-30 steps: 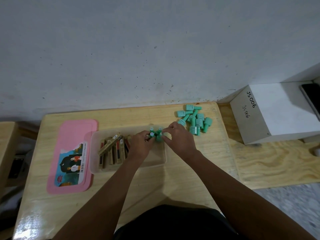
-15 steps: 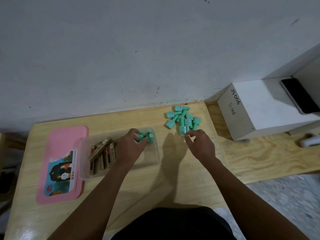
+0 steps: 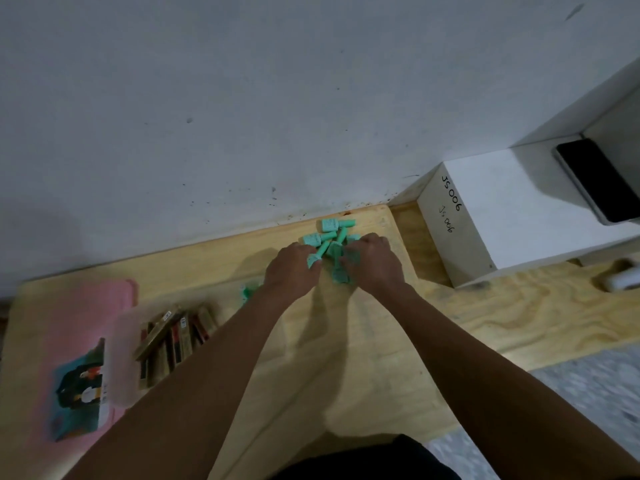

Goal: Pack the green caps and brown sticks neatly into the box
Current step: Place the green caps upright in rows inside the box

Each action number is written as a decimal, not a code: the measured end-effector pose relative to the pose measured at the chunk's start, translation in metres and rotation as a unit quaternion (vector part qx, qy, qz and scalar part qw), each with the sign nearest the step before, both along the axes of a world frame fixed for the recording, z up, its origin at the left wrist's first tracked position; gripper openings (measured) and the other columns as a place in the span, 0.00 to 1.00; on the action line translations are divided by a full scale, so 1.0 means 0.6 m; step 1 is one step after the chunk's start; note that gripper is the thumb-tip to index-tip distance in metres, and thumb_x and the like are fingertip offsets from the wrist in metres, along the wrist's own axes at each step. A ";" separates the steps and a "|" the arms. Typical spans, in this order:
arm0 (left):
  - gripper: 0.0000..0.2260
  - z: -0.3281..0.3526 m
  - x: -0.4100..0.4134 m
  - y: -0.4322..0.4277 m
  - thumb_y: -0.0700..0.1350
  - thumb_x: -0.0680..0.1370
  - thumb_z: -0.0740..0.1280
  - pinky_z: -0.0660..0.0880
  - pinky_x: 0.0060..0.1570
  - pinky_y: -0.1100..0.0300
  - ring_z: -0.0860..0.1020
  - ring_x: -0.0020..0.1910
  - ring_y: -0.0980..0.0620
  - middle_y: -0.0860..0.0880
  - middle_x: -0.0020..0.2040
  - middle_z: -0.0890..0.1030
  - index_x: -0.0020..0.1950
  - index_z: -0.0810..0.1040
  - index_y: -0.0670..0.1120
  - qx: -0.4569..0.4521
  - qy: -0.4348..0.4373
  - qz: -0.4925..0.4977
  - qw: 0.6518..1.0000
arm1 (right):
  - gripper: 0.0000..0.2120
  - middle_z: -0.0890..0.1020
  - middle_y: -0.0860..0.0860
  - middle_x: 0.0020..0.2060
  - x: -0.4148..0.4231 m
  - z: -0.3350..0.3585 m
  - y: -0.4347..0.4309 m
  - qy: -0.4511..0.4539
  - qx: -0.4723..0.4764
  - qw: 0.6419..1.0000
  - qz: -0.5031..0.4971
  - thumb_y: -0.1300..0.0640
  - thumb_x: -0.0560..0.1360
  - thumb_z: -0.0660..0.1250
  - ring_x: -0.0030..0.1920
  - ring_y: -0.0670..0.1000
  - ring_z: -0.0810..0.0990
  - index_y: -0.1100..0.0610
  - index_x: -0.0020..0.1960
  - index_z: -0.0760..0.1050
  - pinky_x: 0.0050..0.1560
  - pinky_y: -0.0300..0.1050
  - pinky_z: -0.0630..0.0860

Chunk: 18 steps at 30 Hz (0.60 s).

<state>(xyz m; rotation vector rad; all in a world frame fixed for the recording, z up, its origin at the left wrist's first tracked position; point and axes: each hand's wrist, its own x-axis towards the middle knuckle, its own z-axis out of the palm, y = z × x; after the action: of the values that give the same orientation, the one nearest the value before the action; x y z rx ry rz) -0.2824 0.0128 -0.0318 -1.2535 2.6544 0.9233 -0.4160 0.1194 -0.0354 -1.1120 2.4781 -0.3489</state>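
A loose heap of green caps [image 3: 330,237] lies at the far right of the wooden table. My left hand [image 3: 292,273] rests on the heap's left side, fingers closed around a green cap [image 3: 313,260]. My right hand [image 3: 372,263] covers the heap's right side, fingers curled over caps [image 3: 341,276]. The clear plastic box [image 3: 126,355] sits to the left, holding several brown sticks [image 3: 173,336]. A few green caps [image 3: 248,292] show in the box beside my left forearm, which hides much of it.
A pink lid [image 3: 79,355] with a picture label lies left of the box. A white block [image 3: 502,216] marked JS006 stands right of the table, with a dark phone [image 3: 597,180] on it. The wall runs along the table's far edge. A small white object [image 3: 621,279] lies at far right.
Both hands left the box and moved right onto the loose heap of caps, the right first, then the left. The camera view shifted right and closer.
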 end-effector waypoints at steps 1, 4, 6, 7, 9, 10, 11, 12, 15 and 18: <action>0.18 -0.011 -0.010 -0.003 0.52 0.77 0.63 0.75 0.56 0.50 0.76 0.59 0.43 0.44 0.60 0.77 0.65 0.76 0.47 0.003 -0.021 0.008 1.000 | 0.16 0.76 0.53 0.57 -0.002 -0.003 -0.008 0.016 0.003 1.000 0.013 0.45 0.75 0.66 0.57 0.54 0.71 0.50 0.59 0.79 0.48 0.51 0.76; 0.18 -0.033 -0.027 -0.005 0.52 0.78 0.63 0.75 0.56 0.48 0.75 0.60 0.42 0.44 0.61 0.77 0.65 0.76 0.47 -0.006 -0.063 0.029 0.998 | 0.16 0.77 0.53 0.54 -0.005 -0.016 -0.025 0.043 0.005 0.999 0.032 0.42 0.74 0.65 0.55 0.53 0.72 0.50 0.54 0.81 0.47 0.51 0.77; 0.17 -0.044 -0.032 -0.004 0.51 0.78 0.62 0.75 0.55 0.49 0.76 0.59 0.42 0.44 0.60 0.77 0.65 0.76 0.48 -0.021 -0.072 0.037 0.996 | 0.16 0.77 0.53 0.52 -0.006 -0.023 -0.030 0.042 0.004 0.999 0.030 0.41 0.73 0.65 0.54 0.53 0.72 0.51 0.52 0.82 0.47 0.52 0.77; 0.17 -0.048 -0.035 -0.003 0.51 0.78 0.62 0.76 0.53 0.49 0.76 0.58 0.43 0.44 0.59 0.77 0.64 0.77 0.48 -0.028 -0.074 0.044 0.996 | 0.17 0.77 0.53 0.52 -0.005 -0.026 -0.031 0.043 0.003 0.999 0.029 0.41 0.73 0.65 0.54 0.53 0.72 0.52 0.52 0.82 0.47 0.52 0.77; 0.16 -0.055 -0.042 -0.003 0.52 0.77 0.63 0.76 0.51 0.50 0.76 0.56 0.44 0.45 0.58 0.77 0.62 0.78 0.49 -0.036 -0.075 0.059 0.995 | 0.18 0.77 0.53 0.52 -0.002 -0.032 -0.034 0.047 0.002 0.998 0.028 0.42 0.73 0.65 0.54 0.52 0.72 0.54 0.52 0.82 0.47 0.52 0.77; 0.15 -0.056 -0.046 -0.002 0.52 0.77 0.64 0.76 0.50 0.51 0.77 0.55 0.44 0.46 0.57 0.77 0.62 0.79 0.50 -0.034 -0.079 0.066 0.994 | 0.18 0.77 0.52 0.52 0.000 -0.033 -0.036 0.047 -0.003 0.999 0.025 0.42 0.73 0.65 0.54 0.52 0.72 0.55 0.52 0.81 0.47 0.51 0.77; 0.15 -0.057 -0.050 -0.002 0.52 0.76 0.65 0.76 0.49 0.51 0.77 0.55 0.45 0.46 0.57 0.77 0.61 0.79 0.50 -0.026 -0.080 0.075 0.994 | 0.18 0.78 0.52 0.52 0.002 -0.034 -0.036 0.043 -0.011 0.999 0.020 0.43 0.72 0.66 0.54 0.52 0.72 0.55 0.52 0.81 0.47 0.50 0.76; 0.15 -0.057 -0.054 -0.003 0.52 0.76 0.66 0.76 0.49 0.52 0.77 0.54 0.45 0.47 0.57 0.78 0.60 0.80 0.50 -0.013 -0.077 0.091 0.993 | 0.18 0.78 0.51 0.52 0.004 -0.034 -0.035 0.035 -0.022 0.999 0.013 0.43 0.72 0.66 0.54 0.51 0.72 0.55 0.51 0.82 0.47 0.49 0.76; 0.14 -0.058 -0.061 -0.007 0.52 0.74 0.69 0.76 0.48 0.53 0.78 0.54 0.45 0.47 0.56 0.79 0.58 0.81 0.50 0.026 -0.064 0.141 0.988 | 0.16 0.78 0.49 0.54 0.007 -0.030 -0.026 -0.008 -0.070 0.997 -0.022 0.44 0.71 0.68 0.54 0.49 0.72 0.54 0.51 0.82 0.48 0.47 0.74; 0.12 -0.054 -0.067 -0.007 0.49 0.73 0.70 0.76 0.46 0.53 0.79 0.52 0.44 0.47 0.54 0.81 0.55 0.81 0.48 0.034 -0.065 0.143 0.987 | 0.15 0.81 0.49 0.52 0.014 -0.018 -0.008 -0.018 -0.126 0.991 -0.047 0.46 0.73 0.68 0.52 0.49 0.75 0.53 0.54 0.82 0.47 0.47 0.75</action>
<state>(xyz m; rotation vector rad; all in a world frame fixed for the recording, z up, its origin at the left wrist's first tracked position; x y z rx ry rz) -0.3224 0.0089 -0.0641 -1.6461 2.3638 0.9194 -0.4077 0.1146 -0.0465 -1.0738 2.5107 -0.7213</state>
